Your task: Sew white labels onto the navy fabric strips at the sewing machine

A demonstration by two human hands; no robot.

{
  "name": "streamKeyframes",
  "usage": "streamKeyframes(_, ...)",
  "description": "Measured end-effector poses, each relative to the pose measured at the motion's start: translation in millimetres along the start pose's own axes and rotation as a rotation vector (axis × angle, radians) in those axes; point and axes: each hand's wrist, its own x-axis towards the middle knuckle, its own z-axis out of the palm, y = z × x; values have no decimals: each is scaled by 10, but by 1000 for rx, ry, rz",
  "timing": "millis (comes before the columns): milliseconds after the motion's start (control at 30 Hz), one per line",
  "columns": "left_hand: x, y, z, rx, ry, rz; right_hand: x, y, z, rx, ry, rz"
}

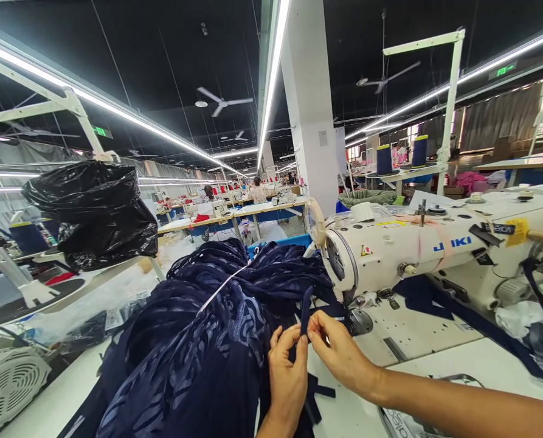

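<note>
Both hands meet in front of the sewing machine (366,252), pinching a narrow dark navy fabric strip (306,304) that sticks up between them. My left hand (287,371) has its thumb and fingers closed on the strip. Close against it, my right hand (339,350) pinches the strip too, thumb and index finger together. Left of the hands lies a big heap of navy patterned fabric (198,340), tied across with a white cord (225,283). Short navy strips (314,395) lie on the white table below the hands.
A black plastic bag (98,213) hangs on the left beside a thread stand. More navy strips (490,328) run along the machine bed at right. A printed item (403,420) lies at the table's front. Behind stand a pillar (310,109) and rows of sewing tables with people.
</note>
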Motion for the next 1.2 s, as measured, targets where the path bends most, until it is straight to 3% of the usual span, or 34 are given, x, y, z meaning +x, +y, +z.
streamKeyframes(133, -5, 12, -3, -23, -54, -32, -85, -32, -47, -21, -32, 4)
streamKeyframes(333, 31, -20, 17, -177, 14, -211, -228, -113, -128, -68, -214, -141)
streamKeyframes(467, 36, 21, 19, -198, -3, -223, -51, -45, -195, -184, -106, -158)
streamKeyframes(600, 40, 45, 18, -224, -30, -233, 105, 39, -240, -282, -80, -244)
streamKeyframes(900, 11, -66, 19, -32, -21, -115, 130, 35, -200, -418, -156, -301)
streamKeyframes(1200, 7, -59, 15, 192, -38, 108, 165, 63, -209, -563, -169, -443)
